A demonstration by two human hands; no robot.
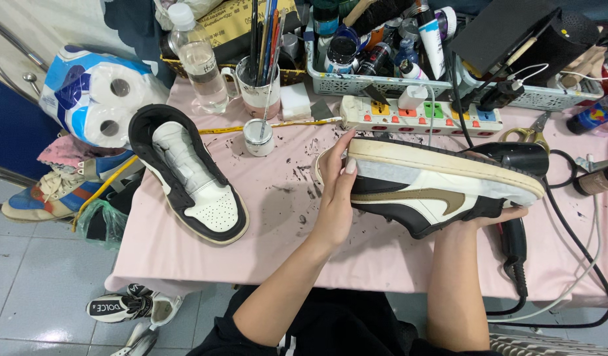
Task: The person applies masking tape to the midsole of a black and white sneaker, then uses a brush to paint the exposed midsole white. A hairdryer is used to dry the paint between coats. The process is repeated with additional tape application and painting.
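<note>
A black and white sneaker (430, 191) with a tan side mark is held on its side above the pink table (277, 204), its cream sole edge facing up. My left hand (335, 198) grips the toe end, fingers curled over the sole. My right hand (498, 216) supports the heel end from underneath; only its fingertips show. A second matching sneaker (185, 175) lies flat on the table to the left, stuffed with white paper.
A black hair dryer (515, 161) lies behind the held shoe, its cord trailing right. A power strip (419, 117), a small white jar (258, 136), a brush cup (261, 89), a water bottle (200, 62), scissors (531, 132) and a basket of bottles (383, 59) line the back. Toilet rolls (96, 95) and shoes sit left.
</note>
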